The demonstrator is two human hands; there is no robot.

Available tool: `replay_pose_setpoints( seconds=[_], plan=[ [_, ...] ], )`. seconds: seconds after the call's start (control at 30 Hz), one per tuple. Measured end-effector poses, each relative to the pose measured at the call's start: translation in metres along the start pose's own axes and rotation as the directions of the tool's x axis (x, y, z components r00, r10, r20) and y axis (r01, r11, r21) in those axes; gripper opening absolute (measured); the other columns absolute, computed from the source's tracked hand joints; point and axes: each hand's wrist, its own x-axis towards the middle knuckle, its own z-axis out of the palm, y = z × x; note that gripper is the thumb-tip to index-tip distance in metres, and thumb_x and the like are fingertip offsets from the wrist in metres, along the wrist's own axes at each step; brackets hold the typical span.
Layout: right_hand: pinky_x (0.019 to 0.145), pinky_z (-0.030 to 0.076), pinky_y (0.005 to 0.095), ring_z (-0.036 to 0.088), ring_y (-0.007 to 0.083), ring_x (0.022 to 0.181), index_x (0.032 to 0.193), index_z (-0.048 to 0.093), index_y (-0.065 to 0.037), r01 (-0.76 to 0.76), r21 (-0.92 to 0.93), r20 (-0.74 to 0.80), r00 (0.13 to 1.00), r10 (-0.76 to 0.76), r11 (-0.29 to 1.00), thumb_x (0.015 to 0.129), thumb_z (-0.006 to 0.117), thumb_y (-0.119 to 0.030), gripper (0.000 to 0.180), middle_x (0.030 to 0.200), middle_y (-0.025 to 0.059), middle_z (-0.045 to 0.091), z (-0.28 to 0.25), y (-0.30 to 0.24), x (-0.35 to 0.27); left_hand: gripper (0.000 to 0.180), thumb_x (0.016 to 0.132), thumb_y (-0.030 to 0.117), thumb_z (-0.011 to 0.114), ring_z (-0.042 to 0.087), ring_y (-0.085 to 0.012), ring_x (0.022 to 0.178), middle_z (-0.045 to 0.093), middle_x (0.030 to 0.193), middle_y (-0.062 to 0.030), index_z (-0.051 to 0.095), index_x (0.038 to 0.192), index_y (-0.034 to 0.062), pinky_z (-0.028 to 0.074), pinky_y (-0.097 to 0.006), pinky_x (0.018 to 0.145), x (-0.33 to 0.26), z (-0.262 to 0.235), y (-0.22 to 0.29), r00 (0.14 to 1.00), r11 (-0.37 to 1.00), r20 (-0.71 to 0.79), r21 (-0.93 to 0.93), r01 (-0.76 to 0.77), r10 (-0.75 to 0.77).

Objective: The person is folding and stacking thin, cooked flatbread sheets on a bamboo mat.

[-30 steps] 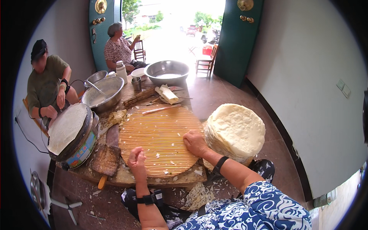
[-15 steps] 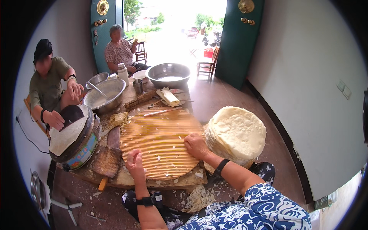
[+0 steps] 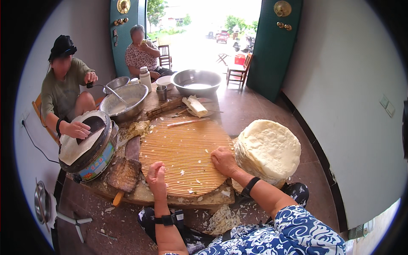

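The left hand point(image 3: 157, 180) hangs over the near left edge of the board point(image 3: 187, 157), its grip loosely curled closed. The right hand point(image 3: 224, 160) rests on the board's right edge with fingers bent under; they are hidden, so I cannot tell whether that grip holds anything. The board is round, ribbed and yellow-brown, lying flat on the wooden surface point(image 3: 221, 196), with white flakes point(image 3: 182, 172) scattered over it.

Just right of the board, beside the right hand, stands a tall stack of flatbreads point(image 3: 269, 144). A pale stick point(image 3: 187, 122) lies across the board's far edge. Beyond that are a plate point(image 3: 209, 112) bearing a rolled flatbread point(image 3: 195, 106), a metal cup point(image 3: 161, 92), a white bottle point(image 3: 145, 79) and a wide metal basin point(image 3: 187, 88).

Left of the board lies a brown brush point(image 3: 123, 174) with an orange handle; farther left is a round griddle point(image 3: 100, 163). There a co-worker's hand point(image 3: 79, 129) presses a dark scraper point(image 3: 94, 126) on a pale sheet point(image 3: 76, 149), and the other holds a ladle point(image 3: 115, 94) dipping into a batter bowl point(image 3: 117, 114).
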Motion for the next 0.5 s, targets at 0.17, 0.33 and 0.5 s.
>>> replay_pose_setpoints(
  seconds=[0.17, 0.33, 0.5],
  plan=[
    [0.086, 0.046, 0.0440, 0.058, 0.0338, 0.094, 0.086, 0.064, -0.005, -0.012, -0.011, -0.011, 1.000, 0.012, 1.000, 0.087, 0.058, -0.015, 0.012, 0.090, 0.0146, 0.063, 0.0003, -0.0001, -0.0008, 0.014, 0.089, 0.005, 0.059, 0.058, -0.0099, 0.081, 0.063, 0.093, -0.0022, 0.064, 0.101, 0.0004, 0.049, -0.024, 0.076, -0.0009, 0.0039, 0.0057, 1.000, 1.000, 0.017, 0.019, 0.008, -0.009],
    [0.085, 0.047, 0.0444, 0.058, 0.0341, 0.094, 0.086, 0.064, -0.005, -0.015, -0.018, -0.023, 1.000, 0.014, 1.000, 0.087, 0.058, -0.015, 0.012, 0.090, 0.0152, 0.063, 0.0012, 0.0000, -0.0017, 0.014, 0.089, 0.006, 0.058, 0.058, -0.0095, 0.080, 0.063, 0.092, -0.0023, 0.064, 0.101, 0.0005, 0.049, -0.025, 0.076, -0.0026, 0.0044, 0.0061, 0.999, 0.999, 0.007, 0.013, 0.040, -0.041],
    [0.084, 0.047, 0.0449, 0.059, 0.0339, 0.093, 0.086, 0.065, -0.005, 0.008, -0.038, -0.024, 1.000, -0.009, 0.999, 0.087, 0.059, -0.015, 0.012, 0.088, 0.0147, 0.063, 0.0042, 0.0032, -0.0026, 0.014, 0.090, 0.008, 0.058, 0.058, -0.0097, 0.079, 0.063, 0.092, -0.0022, 0.064, 0.100, 0.0005, 0.049, -0.024, 0.074, -0.0030, 0.0037, 0.0048, 1.000, 0.999, 0.019, 0.034, 0.023, -0.024]
  ],
)
